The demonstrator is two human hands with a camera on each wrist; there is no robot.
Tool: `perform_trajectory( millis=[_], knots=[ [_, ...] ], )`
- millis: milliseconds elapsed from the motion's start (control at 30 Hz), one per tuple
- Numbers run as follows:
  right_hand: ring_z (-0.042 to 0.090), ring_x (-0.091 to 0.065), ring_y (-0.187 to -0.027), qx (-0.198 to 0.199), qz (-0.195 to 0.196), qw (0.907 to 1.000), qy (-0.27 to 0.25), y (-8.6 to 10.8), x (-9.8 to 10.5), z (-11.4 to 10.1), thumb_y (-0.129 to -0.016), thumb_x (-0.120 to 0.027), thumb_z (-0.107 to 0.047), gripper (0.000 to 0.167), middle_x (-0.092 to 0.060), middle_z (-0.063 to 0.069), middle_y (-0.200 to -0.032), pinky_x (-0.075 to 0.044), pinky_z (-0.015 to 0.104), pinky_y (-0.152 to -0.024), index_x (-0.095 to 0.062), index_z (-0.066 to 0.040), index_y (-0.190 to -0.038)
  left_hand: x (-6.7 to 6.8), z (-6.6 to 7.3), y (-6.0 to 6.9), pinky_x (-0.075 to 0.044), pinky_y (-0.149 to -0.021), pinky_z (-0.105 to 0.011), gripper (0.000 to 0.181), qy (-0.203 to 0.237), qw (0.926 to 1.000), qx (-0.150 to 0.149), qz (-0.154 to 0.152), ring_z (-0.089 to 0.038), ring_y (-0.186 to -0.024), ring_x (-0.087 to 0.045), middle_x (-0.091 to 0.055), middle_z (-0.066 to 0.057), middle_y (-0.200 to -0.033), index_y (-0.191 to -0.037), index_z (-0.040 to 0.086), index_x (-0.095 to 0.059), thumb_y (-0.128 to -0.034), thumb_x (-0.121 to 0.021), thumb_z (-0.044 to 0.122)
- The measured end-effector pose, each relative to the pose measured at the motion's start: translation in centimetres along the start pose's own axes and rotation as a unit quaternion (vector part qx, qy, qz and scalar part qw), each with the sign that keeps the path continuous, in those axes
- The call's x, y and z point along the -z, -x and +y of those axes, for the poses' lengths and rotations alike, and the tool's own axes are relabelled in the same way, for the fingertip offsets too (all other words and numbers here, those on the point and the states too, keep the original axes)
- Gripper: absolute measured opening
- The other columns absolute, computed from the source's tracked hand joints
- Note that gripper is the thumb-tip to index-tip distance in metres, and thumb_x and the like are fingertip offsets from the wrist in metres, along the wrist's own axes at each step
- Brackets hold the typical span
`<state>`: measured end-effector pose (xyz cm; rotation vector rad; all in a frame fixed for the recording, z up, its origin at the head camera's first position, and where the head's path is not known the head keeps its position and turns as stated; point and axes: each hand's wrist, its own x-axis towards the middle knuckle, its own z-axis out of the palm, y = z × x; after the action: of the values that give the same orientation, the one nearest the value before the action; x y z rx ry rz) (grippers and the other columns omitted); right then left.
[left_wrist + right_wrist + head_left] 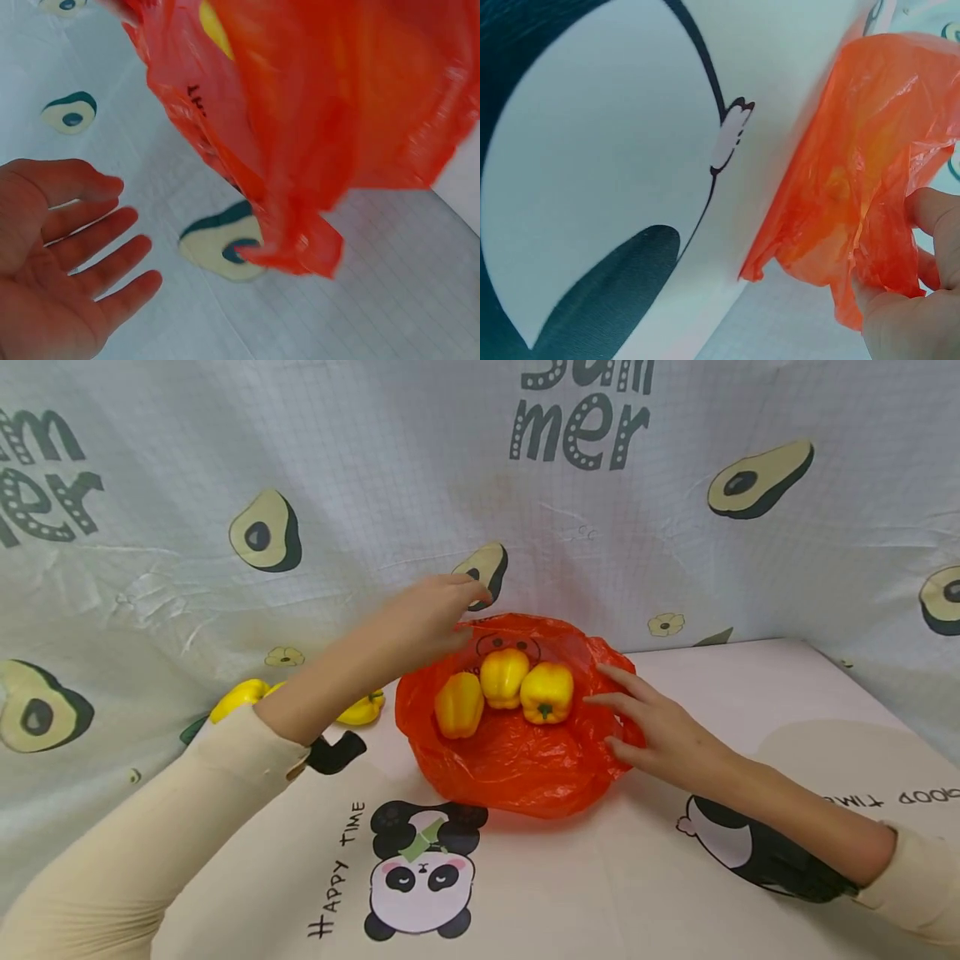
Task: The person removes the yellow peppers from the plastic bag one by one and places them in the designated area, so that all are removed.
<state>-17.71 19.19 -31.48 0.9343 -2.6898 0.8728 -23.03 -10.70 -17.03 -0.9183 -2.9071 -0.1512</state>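
Observation:
A red plastic bag (525,777) sits on the table with its mouth spread wide. Inside it are three yellow bell peppers (504,678), clustered toward the back and left. My left hand (431,614) hovers over the bag's back left rim; the left wrist view shows its fingers (112,259) extended, apart from the plastic and holding nothing. At the bag's right side is my right hand (667,731), fingers spread against the rim. In the right wrist view, the thin plastic lies between the thumb and fingers of that hand, without a plain pinch.
More yellow bell peppers (362,710) lie on the left of the table, partly hidden behind my left forearm. A pale cloth with panda prints (422,893) covers the table. Behind the bag hangs a white sheet (390,468) printed with avocados.

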Motion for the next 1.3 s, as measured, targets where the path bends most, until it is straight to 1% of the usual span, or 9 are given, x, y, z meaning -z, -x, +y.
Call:
perform_trajectory(
  millis=[167,333,467,567,700,833,1033,1133,1300],
  knots=[
    [0.043,-0.037,-0.143,-0.005,0.0,1.0,-0.003,-0.2,0.2,-0.2,-0.089,-0.071,0.001,0.051,-0.029,0.014,-0.163,-0.059,0.046,-0.088,-0.06,-0.007,-0.138,0.0,1.5,-2.2,-0.053,-0.1,-0.037,0.036,0.046,0.9971,-0.014,-0.059,-0.024,-0.117,-0.06,-0.066,-0.007,-0.13,-0.133,0.008,-0.064,-0.0973,-0.066,0.013],
    [0.044,-0.036,-0.144,-0.003,-0.002,1.0,-0.006,-0.1,0.2,-0.2,-0.089,-0.071,0.001,0.051,-0.028,0.014,-0.164,-0.059,0.045,-0.088,-0.059,-0.006,-0.139,-0.7,2.0,-4.1,-0.052,-0.103,-0.037,0.033,0.098,0.9915,-0.037,-0.077,-0.023,-0.121,-0.061,-0.068,-0.008,-0.129,-0.129,0.006,-0.067,-0.0966,-0.066,0.009],
    [0.043,-0.037,-0.143,0.011,0.006,0.9999,-0.002,-0.2,0.3,-0.2,-0.089,-0.071,0.002,0.05,-0.03,0.014,-0.163,-0.059,0.043,-0.087,-0.06,-0.006,-0.138,-1.4,1.9,-5.7,-0.05,-0.104,-0.036,0.032,0.118,0.9879,-0.044,-0.09,-0.021,-0.12,-0.061,-0.07,-0.007,-0.126,-0.126,0.006,-0.071,-0.0944,-0.071,0.01],
    [0.042,-0.038,-0.143,0.015,0.01,0.9998,0.001,-0.3,0.4,-0.3,-0.089,-0.07,0.002,0.049,-0.031,0.013,-0.163,-0.059,0.043,-0.088,-0.061,-0.006,-0.137,-2.0,1.6,-6.7,-0.051,-0.102,-0.034,0.033,0.124,0.985,-0.042,-0.113,-0.021,-0.118,-0.062,-0.07,-0.008,-0.125,-0.126,0.006,-0.071,-0.0936,-0.074,0.013],
    [0.042,-0.037,-0.144,0.011,0.006,0.9999,0.005,-0.4,0.5,-0.4,-0.089,-0.07,0.001,0.049,-0.031,0.013,-0.163,-0.057,0.046,-0.093,-0.061,-0.006,-0.137,-2.6,1.5,-7.6,-0.051,-0.1,-0.032,0.03,0.123,0.9806,-0.044,-0.146,-0.021,-0.115,-0.06,-0.069,-0.01,-0.124,-0.124,0.006,-0.073,-0.0948,-0.073,0.014],
    [0.043,-0.036,-0.145,0.008,0.001,1.0,0.002,-0.3,0.5,-0.4,-0.089,-0.07,0.001,0.05,-0.03,0.013,-0.163,-0.055,0.048,-0.095,-0.06,-0.008,-0.138,-3.0,1.2,-8.2,-0.052,-0.098,-0.031,0.027,0.121,0.9775,-0.037,-0.169,-0.02,-0.111,-0.059,-0.069,-0.008,-0.123,-0.121,0.007,-0.074,-0.0958,-0.072,0.016],
    [0.042,-0.035,-0.146,0.005,-0.002,1.0,0.002,-0.3,0.4,-0.5,-0.089,-0.07,0.001,0.05,-0.03,0.013,-0.164,-0.053,0.049,-0.097,-0.061,-0.008,-0.138,-3.6,0.7,-8.7,-0.054,-0.095,-0.03,0.027,0.145,0.9685,-0.026,-0.2,-0.021,-0.108,-0.061,-0.07,-0.009,-0.122,-0.123,0.008,-0.074,-0.0963,-0.07,0.014],
    [0.042,-0.035,-0.146,0.003,-0.004,1.0,0.0,-0.3,0.5,-0.6,-0.089,-0.07,0.001,0.05,-0.03,0.012,-0.164,-0.053,0.049,-0.097,-0.061,-0.008,-0.138,-3.9,0.5,-9.0,-0.054,-0.096,-0.03,0.03,0.153,0.9641,-0.028,-0.215,-0.022,-0.108,-0.061,-0.069,-0.011,-0.124,-0.125,0.006,-0.072,-0.096,-0.07,0.013],
    [0.042,-0.034,-0.146,-0.004,-0.008,1.0,-0.003,-0.2,0.5,-0.6,-0.089,-0.07,0.001,0.05,-0.029,0.013,-0.164,-0.054,0.049,-0.095,-0.061,-0.007,-0.138,-4.6,0.3,-9.2,-0.054,-0.098,-0.033,0.032,0.179,0.9558,-0.019,-0.232,-0.024,-0.108,-0.061,-0.069,-0.011,-0.121,-0.127,0.003,-0.071,-0.0958,-0.07,0.011]
  ],
)
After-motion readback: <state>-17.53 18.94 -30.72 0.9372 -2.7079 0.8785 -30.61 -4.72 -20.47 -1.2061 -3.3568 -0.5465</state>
